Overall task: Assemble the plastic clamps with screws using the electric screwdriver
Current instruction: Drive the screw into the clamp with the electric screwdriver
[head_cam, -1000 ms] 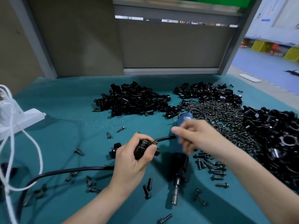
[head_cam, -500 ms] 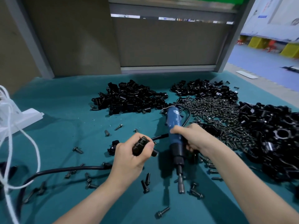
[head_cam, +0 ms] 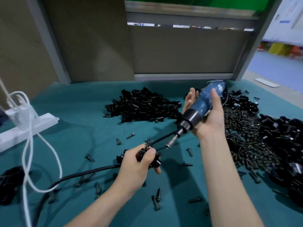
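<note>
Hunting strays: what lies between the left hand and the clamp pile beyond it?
Head view: loose screws on the teal mat, between left hand and clamp pile.

Left hand point(head_cam: 139, 163), at 7 o'clock from the right, curls its fingers round a black clamp point(head_cam: 141, 155), thumb on top. Right hand point(head_cam: 210, 119), palm up, cradles the screwdriver point(head_cam: 203, 102). Both forearms bare.
</note>
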Available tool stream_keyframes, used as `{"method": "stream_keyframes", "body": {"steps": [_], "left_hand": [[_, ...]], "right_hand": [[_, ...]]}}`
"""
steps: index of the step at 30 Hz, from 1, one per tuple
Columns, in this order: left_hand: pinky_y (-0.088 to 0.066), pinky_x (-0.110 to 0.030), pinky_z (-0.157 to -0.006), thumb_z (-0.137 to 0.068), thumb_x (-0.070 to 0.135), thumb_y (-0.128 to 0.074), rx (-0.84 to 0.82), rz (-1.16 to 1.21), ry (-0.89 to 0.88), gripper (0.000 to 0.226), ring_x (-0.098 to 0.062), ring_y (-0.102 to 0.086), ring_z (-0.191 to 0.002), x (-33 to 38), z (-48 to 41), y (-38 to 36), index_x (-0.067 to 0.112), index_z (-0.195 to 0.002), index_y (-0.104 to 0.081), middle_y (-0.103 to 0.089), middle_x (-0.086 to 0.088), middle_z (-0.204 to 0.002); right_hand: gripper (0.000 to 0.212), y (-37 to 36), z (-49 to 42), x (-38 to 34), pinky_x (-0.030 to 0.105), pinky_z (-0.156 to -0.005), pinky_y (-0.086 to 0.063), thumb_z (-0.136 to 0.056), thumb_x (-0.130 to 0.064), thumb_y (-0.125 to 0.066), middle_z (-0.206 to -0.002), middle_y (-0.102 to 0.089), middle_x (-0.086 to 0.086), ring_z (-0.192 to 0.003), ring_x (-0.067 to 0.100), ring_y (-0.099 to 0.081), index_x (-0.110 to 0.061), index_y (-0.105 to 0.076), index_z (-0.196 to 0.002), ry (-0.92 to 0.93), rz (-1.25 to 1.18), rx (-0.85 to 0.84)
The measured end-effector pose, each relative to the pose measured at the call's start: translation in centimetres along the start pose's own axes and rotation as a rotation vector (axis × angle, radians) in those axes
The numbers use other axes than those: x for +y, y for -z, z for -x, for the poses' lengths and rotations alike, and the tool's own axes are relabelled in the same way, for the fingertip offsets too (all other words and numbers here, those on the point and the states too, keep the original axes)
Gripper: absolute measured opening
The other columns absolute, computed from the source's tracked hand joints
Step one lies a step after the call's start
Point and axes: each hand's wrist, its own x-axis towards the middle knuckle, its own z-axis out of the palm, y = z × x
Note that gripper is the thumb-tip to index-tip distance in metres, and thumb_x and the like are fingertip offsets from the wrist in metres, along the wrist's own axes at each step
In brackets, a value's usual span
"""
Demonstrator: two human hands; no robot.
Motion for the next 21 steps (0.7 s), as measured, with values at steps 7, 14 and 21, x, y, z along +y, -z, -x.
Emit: {"method": "stream_keyframes", "body": {"steps": [7, 14, 21], "left_hand": [[-0.039, -0.019, -0.042, -0.077, 0.038, -0.06, 0.038, -0.329, -0.05, 0.033, -0.008, -0.048, -0.04, -0.33, -0.3, 1.05, 0.008, -0.064, -0.055, -0.065, -0.001, -0.053], [-0.045, -0.028, -0.043, -0.074, 0.035, -0.06, 0.048, -0.43, -0.036, 0.032, -0.015, -0.056, -0.041, -0.43, -0.16, 0.89, 0.006, -0.064, -0.053, -0.064, -0.005, -0.054], [-0.05, -0.038, -0.043, -0.083, 0.025, -0.066, 0.05, -0.406, -0.022, 0.027, -0.025, -0.06, -0.045, -0.73, -0.25, 0.99, 0.013, -0.062, -0.053, -0.066, -0.003, -0.054]], "right_hand": [[0.025, -0.3, 0.08, -0.9, 0.02, -0.057, -0.053, -0.08, -0.023, -0.066, -0.092, -0.069, -0.001, -0.065, 0.007, -0.061, -0.008, -0.065, -0.1, 0.095, 0.113, -0.141], [0.033, -0.46, 0.15, -0.52, 0.019, -0.053, -0.047, -0.079, -0.04, -0.068, -0.088, -0.069, -0.008, -0.05, 0.008, -0.052, -0.021, -0.054, -0.102, 0.166, 0.156, -0.061], [0.014, -0.44, 0.21, -0.21, 0.019, -0.049, -0.045, -0.092, -0.032, -0.061, -0.086, -0.066, -0.009, -0.047, 0.006, -0.048, -0.021, -0.055, -0.096, 0.17, 0.187, -0.046]]}}
